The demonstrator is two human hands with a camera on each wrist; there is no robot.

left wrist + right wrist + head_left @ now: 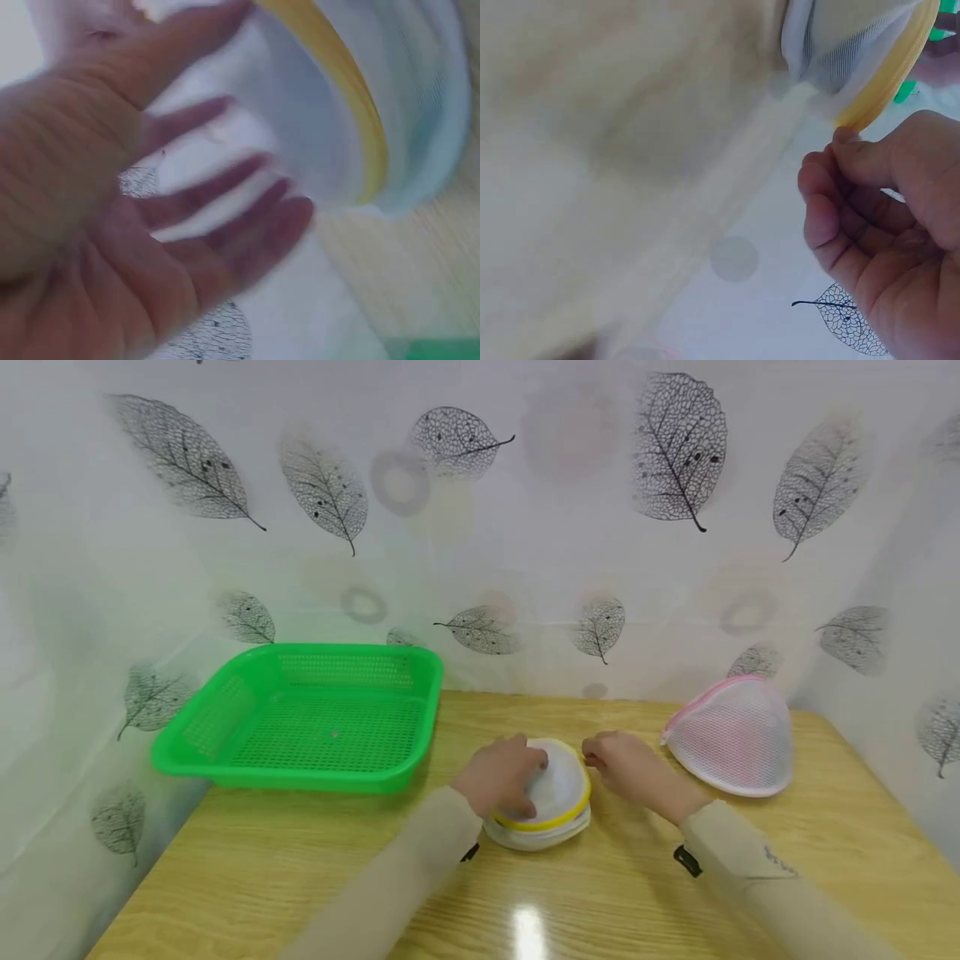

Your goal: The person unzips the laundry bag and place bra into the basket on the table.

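White mesh bag (561, 777), rounded and squat, yellow trim (553, 822) round its pale top face, soft whitish folds bulging below. Sits on wood-grain table (337, 885), right of centre. Top face turned up, tipped slightly toward the wearer; near-circular, no clear long axis. Left hand (498, 777) spread over the top, fingers apart, thumb at trim. Right hand (633, 770) curled at the bag's right edge, thumb and forefinger pinching at the trim. Green basket (300, 778) left; pink-edged mesh bag (738, 739) right; leaf-printed sheet (540, 560) behind.
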